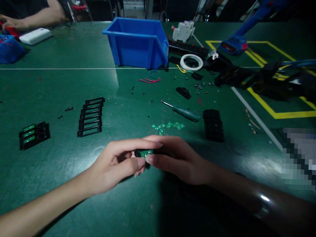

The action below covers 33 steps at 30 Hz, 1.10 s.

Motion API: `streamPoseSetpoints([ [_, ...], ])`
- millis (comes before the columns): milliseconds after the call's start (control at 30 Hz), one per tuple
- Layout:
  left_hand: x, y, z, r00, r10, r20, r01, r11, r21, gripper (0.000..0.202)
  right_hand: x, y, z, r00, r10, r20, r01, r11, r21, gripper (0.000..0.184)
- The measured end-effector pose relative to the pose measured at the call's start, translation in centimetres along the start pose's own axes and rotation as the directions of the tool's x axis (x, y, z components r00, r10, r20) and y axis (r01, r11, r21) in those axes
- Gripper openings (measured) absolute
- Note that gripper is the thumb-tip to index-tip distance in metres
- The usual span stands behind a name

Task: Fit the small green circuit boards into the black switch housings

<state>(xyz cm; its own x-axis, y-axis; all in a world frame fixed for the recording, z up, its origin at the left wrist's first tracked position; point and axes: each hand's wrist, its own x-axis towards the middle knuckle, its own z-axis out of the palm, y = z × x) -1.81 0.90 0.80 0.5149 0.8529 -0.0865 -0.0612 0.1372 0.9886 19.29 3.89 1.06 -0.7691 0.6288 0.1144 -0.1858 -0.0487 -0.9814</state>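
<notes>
Both my hands meet low in the middle of the green table (70, 79), pinched on one small black part with a green circuit board (145, 153) in it. My left hand (119, 162) grips its left end between thumb and fingers. My right hand (179, 158) holds its right end, with a fingertip pressed on the green board. Just beyond the hands lie several loose green boards (168, 126). A green-handled screwdriver (185, 112) lies past them, and a stack of black housings (213, 125) sits to its right.
A row of empty black frames (91, 116) and a black block with green boards fitted (34, 135) lie on the left. A blue bin (137, 42), tape roll (191, 62), red wires (150, 80) and black parts sit farther back. Another person's arm (34, 17) rests at the far left.
</notes>
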Motion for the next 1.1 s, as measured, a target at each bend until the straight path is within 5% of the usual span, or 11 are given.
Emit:
streamPoseSetpoints([
  [467,-0.05,0.21,-0.02,0.999,0.006,0.042,-0.002,0.994,-0.110,0.032,-0.03,-0.15,0.41,0.991,0.127,0.036,-0.130,0.986,0.106,0.021],
  [1100,0.02,-0.24,-0.20,0.997,0.044,0.068,-0.034,0.991,-0.131,0.032,0.03,0.09,0.26,0.997,0.059,0.047,-0.065,0.989,0.133,0.018],
])
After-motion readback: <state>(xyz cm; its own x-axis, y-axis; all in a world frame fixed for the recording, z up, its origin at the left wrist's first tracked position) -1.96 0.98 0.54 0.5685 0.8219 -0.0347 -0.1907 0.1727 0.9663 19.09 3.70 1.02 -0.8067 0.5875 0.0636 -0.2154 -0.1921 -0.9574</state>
